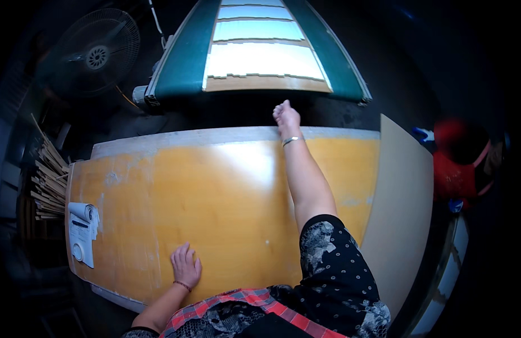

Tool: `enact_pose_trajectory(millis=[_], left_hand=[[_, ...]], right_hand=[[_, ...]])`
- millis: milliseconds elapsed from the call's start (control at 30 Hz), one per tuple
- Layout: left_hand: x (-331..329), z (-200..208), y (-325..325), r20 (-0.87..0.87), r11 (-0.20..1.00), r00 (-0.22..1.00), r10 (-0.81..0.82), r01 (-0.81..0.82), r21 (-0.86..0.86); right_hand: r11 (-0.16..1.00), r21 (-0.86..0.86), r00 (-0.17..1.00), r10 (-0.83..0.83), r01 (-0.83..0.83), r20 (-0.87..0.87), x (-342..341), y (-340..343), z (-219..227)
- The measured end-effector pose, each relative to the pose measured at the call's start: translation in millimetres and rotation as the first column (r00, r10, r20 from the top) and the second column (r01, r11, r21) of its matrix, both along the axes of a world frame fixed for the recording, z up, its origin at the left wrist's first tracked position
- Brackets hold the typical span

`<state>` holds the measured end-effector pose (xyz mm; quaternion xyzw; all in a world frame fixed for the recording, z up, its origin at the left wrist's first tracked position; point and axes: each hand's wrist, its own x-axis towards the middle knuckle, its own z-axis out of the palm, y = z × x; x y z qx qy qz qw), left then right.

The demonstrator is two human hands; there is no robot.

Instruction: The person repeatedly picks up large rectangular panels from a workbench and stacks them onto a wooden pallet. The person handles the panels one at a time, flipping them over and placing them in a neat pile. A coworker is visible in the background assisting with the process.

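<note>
My left hand (186,265) lies on the yellow wooden tabletop (215,197) near its front edge, fingers loosely stretched out, holding nothing. Across the table reaches my right arm, and my right hand (287,116) is raised just past the far edge with its fingers curled closed. Whatever is inside those fingers, if anything, is hidden. Beyond it a green conveyor belt (184,56) carries several flat wooden panels (266,59), their tops shining with reflected light. The right hand is apart from the nearest panel.
At the table's left end lie papers (83,231) with a pen and a roll of tape (78,252). Thin wood strips (49,174) stand beyond that end. A large fan (97,56) is at far left. A beige board (401,208) flanks the right side, near a person in red (455,163).
</note>
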<state>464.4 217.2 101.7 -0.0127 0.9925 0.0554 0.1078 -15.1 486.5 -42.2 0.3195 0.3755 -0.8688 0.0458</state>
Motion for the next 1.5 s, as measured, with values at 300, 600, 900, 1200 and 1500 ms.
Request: enact_pose_trajectory(millis=[300,600,900,1200,1500], left_hand=[[5.1,11.5,25.2,-0.059,0.999,0.998,-0.032,0.034,0.037],[5.4,-6.8,23.1,-0.132,0.996,0.991,0.018,-0.007,0.085],[-62.5,5.2,-15.0,0.767,-0.264,0.4,0.501,-0.774,0.576],[-17.6,-28.4,-19.3,0.539,-0.043,0.775,0.33,-0.558,0.829],[-4.0,-96.2,-96.7,0.416,0.14,0.873,0.255,-0.459,0.877]], right_hand=[[0.961,-0.133,0.963,-0.219,0.241,0.158,-49.5,14.0,-23.7],[0.991,-0.065,0.987,-0.109,0.117,0.122,145.3,34.9,-5.1],[0.952,-0.305,0.898,0.103,0.037,0.429,420.4,62.7,95.3],[0.905,-0.425,0.941,0.145,-0.001,0.307,480.7,57.5,89.3],[0.935,0.084,0.839,-0.348,0.346,0.417,515.8,143.7,7.6]])
